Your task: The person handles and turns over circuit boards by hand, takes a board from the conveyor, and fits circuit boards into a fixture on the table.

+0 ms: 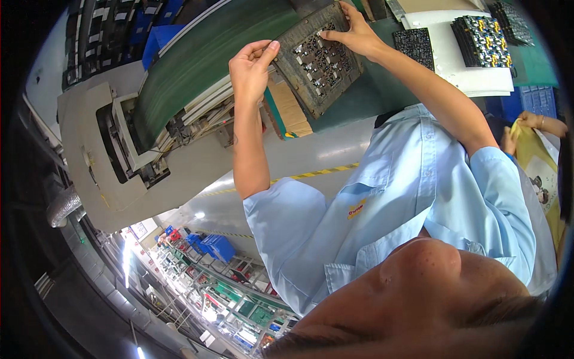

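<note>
Both the left hand (250,67) and right hand (354,33) pinch the dark fixture plate (318,57) by its edges only (tilted above the worktop (353,102)), so it could slip.

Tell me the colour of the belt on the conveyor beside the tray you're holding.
Dark green. The conveyor belt shows best in the head view, left of the tray.

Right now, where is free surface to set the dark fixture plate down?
Free: the green belt left of the fixture plate, and the green tabletop below it. Crowded: the white sheet carries circuit board stacks. Both hands, left and right, hold the plate.
</note>
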Tool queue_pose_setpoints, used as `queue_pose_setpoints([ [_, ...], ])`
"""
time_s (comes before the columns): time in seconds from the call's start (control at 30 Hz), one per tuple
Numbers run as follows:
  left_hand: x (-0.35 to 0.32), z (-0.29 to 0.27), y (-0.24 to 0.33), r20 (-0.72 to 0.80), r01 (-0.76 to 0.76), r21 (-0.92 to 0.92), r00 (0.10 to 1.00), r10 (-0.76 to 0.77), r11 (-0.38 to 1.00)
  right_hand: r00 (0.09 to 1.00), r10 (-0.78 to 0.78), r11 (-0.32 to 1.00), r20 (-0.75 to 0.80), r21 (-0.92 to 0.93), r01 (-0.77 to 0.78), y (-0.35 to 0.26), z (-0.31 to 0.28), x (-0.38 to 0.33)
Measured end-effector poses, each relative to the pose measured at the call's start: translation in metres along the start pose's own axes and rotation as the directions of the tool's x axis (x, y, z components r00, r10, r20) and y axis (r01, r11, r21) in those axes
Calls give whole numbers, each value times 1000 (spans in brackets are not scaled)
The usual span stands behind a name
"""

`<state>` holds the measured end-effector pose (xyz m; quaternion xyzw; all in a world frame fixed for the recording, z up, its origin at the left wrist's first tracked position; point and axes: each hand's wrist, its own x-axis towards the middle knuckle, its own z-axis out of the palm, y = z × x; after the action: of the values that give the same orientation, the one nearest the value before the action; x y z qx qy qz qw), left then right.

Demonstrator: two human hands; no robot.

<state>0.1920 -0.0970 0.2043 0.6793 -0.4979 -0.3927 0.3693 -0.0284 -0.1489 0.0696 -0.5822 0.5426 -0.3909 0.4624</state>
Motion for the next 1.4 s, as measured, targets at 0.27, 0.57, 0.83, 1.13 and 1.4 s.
queue_pose_setpoints([
  [0.27, 0, 0, 1, -9, 9, -3, 1000, -9, 1000, 998, -51, 998, 39, 30, 50, 8, -1, 4],
  [0.57, 0, 2, 0, -25, 5, 12, 1000, -5, 1000, 996, -79, 945, 44, 323, 60, 32, 5, 2],
  [0.83, 2, 4, -7, -45, -32, 14, 998, 32, 999, 996, -10, 988, 94, 152, -4, 30, 1, -3],
  [1.13, 0, 4, -15, -77, 2, -28, 997, -4, 1000, 959, -149, 968, 240, 232, 92, 17, 7, -4],
  [1.4, -2, 6, -35, -112, -16, -142, 994, 0, 990, 986, -163, 985, 33, 57, 161, 48, 12, 8],
])
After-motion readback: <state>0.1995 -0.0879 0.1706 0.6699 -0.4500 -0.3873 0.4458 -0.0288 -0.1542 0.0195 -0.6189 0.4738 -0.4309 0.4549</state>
